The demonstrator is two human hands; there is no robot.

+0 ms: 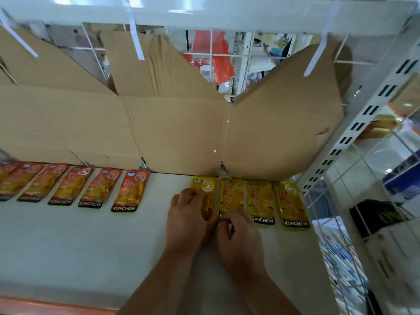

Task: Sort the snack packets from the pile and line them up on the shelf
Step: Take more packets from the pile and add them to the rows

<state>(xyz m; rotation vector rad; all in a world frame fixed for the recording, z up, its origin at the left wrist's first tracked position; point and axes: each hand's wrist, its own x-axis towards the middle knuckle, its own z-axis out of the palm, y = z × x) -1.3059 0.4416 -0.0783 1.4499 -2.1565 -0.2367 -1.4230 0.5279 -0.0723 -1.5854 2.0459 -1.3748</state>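
Several yellow snack packets lie in a row at the back right of the white shelf (68,246). My left hand (188,221) holds the leftmost yellow packet (205,187), its fingers curled over the packet's lower part. My right hand (238,235) pinches the bottom edge of the second yellow packet (231,196). Two more yellow packets (260,201) (292,203) lie to the right. Further left, a row of several orange-red packets (130,192) runs along the shelf's back.
Brown cardboard (181,133) lines the shelf's back, in front of a white wire grid. A white slotted upright (354,133) stands at the right. The shelf above (204,12) hangs close overhead. The shelf's orange front edge (34,308) is at the lower left.
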